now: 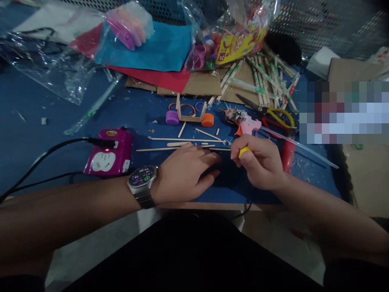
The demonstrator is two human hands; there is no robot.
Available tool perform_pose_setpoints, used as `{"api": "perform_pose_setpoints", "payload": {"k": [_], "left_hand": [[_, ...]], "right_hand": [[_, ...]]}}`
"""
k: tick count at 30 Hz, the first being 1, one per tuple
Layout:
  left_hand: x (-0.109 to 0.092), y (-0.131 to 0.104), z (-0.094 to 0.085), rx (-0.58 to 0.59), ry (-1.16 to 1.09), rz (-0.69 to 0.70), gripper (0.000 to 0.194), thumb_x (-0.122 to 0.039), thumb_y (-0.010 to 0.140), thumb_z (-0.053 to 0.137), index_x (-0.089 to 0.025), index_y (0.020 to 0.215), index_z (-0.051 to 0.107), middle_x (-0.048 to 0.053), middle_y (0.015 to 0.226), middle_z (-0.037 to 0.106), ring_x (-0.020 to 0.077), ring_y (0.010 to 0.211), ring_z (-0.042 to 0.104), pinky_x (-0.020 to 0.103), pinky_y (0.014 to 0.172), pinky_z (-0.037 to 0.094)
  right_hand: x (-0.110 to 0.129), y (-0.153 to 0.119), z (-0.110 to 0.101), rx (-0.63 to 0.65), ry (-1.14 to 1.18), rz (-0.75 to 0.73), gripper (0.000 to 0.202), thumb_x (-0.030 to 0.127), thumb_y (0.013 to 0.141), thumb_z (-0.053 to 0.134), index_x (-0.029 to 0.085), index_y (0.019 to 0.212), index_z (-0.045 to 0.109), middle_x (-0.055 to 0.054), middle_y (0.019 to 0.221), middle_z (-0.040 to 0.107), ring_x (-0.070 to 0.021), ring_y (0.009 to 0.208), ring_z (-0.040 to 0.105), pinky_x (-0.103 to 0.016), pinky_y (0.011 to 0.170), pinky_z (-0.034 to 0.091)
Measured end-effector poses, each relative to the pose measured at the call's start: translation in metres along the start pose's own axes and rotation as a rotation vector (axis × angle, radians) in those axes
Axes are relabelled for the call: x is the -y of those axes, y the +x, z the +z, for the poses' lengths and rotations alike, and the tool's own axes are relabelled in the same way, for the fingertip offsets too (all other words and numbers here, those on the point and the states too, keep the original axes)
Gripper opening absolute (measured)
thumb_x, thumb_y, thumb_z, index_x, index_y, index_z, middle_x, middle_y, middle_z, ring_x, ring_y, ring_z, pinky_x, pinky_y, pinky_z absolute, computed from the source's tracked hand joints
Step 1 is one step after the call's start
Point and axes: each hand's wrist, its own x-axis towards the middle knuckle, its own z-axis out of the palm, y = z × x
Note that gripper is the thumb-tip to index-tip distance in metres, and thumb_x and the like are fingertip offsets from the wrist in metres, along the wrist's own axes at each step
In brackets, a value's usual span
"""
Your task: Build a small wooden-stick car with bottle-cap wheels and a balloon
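Note:
My left hand, with a watch on the wrist, lies palm down over thin wooden sticks. Its fingers are curved and apart, the thumb separate; what lies under the fingertips is hidden. My right hand is closed around a small yellow object, mostly covered by the fingers, so its kind does not show. Just beyond both hands are a flat wooden stick and a longer thin stick. Farther back stands a small stick frame between a purple cap and an orange cap.
A pink glue gun with a clear glue stick lies right, near yellow-and-red-handled scissors. A magenta power box with cables stands left. Bundled sticks, coloured sheets and a bag of caps lie at the back.

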Motion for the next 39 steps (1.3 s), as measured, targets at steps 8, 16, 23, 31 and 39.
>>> {"api": "perform_pose_setpoints", "payload": {"k": [8,16,23,31,39], "left_hand": [[0.006,0.003,0.004,-0.058,0.06,0.104,0.031,-0.034,0.11,0.055,-0.013,0.128,0.069,0.014,0.122,0.074,0.0322,0.113,0.067,0.054,0.111,0.051],[0.003,0.002,0.002,-0.197,0.01,0.105,0.039,-0.041,0.11,0.058,-0.01,0.132,0.064,0.017,0.125,0.07,0.0332,0.117,0.06,0.052,0.11,0.05],[0.006,0.003,-0.001,-0.311,-0.194,0.111,0.053,-0.067,0.109,0.055,-0.016,0.12,0.066,0.011,0.116,0.073,0.0285,0.108,0.063,0.048,0.103,0.049],[0.006,0.001,0.008,-0.081,0.081,0.074,0.042,-0.034,0.1,0.068,-0.015,0.138,0.066,0.015,0.128,0.069,0.0368,0.122,0.062,0.058,0.111,0.052],[-0.009,0.008,0.005,0.044,0.311,0.151,0.041,-0.007,0.09,0.054,-0.011,0.129,0.068,0.017,0.128,0.073,0.0312,0.125,0.069,0.047,0.115,0.057]], "right_hand": [[-0.008,0.0,0.005,-0.035,-0.014,0.012,0.026,0.038,0.111,0.063,0.024,0.132,0.07,-0.008,0.114,0.074,-0.019,0.089,0.07,-0.033,0.073,0.055],[-0.007,0.007,0.006,-0.1,-0.12,-0.152,0.041,0.028,0.095,0.086,0.027,0.133,0.071,-0.006,0.109,0.072,-0.0217,0.093,0.069,-0.035,0.074,0.057],[-0.003,0.008,-0.001,0.016,-0.132,-0.256,0.032,0.051,0.101,0.081,0.019,0.1,0.078,-0.005,0.09,0.076,-0.0172,0.082,0.071,-0.031,0.076,0.057],[-0.008,0.002,0.006,-0.098,-0.112,-0.098,0.016,0.031,0.106,0.073,0.023,0.119,0.071,-0.007,0.11,0.08,-0.0215,0.1,0.078,-0.036,0.088,0.062],[-0.014,0.013,0.003,-0.147,-0.183,-0.275,0.014,0.024,0.102,0.077,0.022,0.116,0.077,-0.007,0.109,0.081,-0.0221,0.103,0.077,-0.039,0.094,0.063]]}}
